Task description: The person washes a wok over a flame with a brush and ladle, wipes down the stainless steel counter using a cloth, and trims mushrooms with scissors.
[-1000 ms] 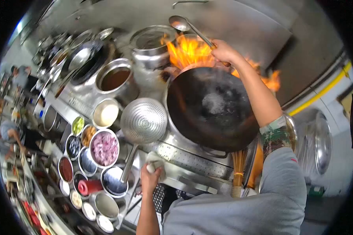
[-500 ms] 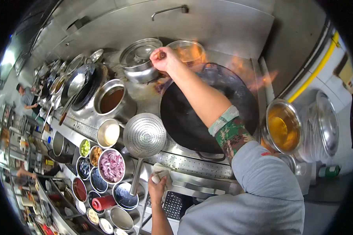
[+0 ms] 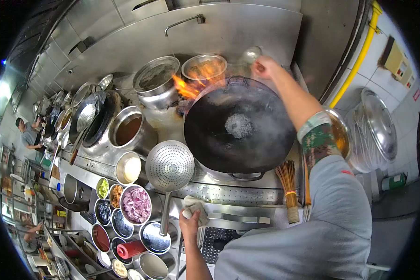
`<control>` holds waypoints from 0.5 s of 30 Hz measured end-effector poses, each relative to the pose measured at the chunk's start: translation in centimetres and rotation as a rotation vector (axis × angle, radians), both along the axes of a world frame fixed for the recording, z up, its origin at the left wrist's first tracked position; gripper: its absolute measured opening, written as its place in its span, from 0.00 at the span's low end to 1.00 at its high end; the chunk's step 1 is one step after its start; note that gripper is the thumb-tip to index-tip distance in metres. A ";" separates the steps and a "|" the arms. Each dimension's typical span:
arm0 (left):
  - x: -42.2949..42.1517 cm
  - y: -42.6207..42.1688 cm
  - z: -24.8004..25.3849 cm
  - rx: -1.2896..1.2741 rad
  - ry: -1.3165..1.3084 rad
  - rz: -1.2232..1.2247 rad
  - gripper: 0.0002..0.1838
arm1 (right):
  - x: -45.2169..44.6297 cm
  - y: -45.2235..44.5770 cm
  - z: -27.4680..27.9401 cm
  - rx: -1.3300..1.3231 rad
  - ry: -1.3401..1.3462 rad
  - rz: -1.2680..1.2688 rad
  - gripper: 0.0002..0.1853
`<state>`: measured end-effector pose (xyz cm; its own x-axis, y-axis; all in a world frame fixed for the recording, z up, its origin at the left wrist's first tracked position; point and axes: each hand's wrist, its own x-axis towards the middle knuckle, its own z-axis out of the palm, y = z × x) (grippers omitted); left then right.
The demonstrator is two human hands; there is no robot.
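Left hand (image 3: 190, 224) gripped a cloth (image 3: 195, 205) at the stove's (image 3: 167, 125) front edge, likely against heat; right hand (image 3: 264, 68) clasped a ladle (image 3: 251, 54) near the wok's (image 3: 219, 145) back edge.

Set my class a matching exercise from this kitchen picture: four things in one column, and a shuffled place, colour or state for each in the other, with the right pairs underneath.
Things
1. Wok
2. Left hand
3. Squeeze bottle
4. Strainer

Descriptions
A. Bright red
B. Silver and full of holes
C. Black, with flames beyond its far left rim
D. Gripping a pale cloth

Right pairs
1-C, 2-D, 3-A, 4-B
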<state>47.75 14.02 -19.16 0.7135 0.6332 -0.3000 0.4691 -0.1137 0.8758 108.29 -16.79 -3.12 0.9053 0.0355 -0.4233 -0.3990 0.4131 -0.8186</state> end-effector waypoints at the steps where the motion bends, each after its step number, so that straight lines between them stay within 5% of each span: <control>1: -0.1 0.3 -0.6 0.000 -0.008 0.008 0.27 | 2.8 -3.7 -2.6 -0.212 -0.004 0.054 0.11; 4: -0.4 1.2 -3.3 0.006 0.006 -0.014 0.33 | -6.3 -9.5 4.0 -0.865 0.019 0.291 0.08; 10: -0.4 0.6 -2.3 0.168 0.017 -0.015 0.43 | -18.5 -18.4 12.5 -1.289 0.042 0.500 0.03; 15: -0.8 0.5 -0.9 0.035 -0.015 -0.014 0.45 | -28.1 -15.5 18.3 -1.405 -0.189 0.474 0.18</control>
<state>46.90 14.48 -20.08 0.7265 0.6333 -0.2666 0.4537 -0.1508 0.8783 80.18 -32.33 15.15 0.9704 0.0081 -0.2413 -0.1123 -0.8696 -0.4809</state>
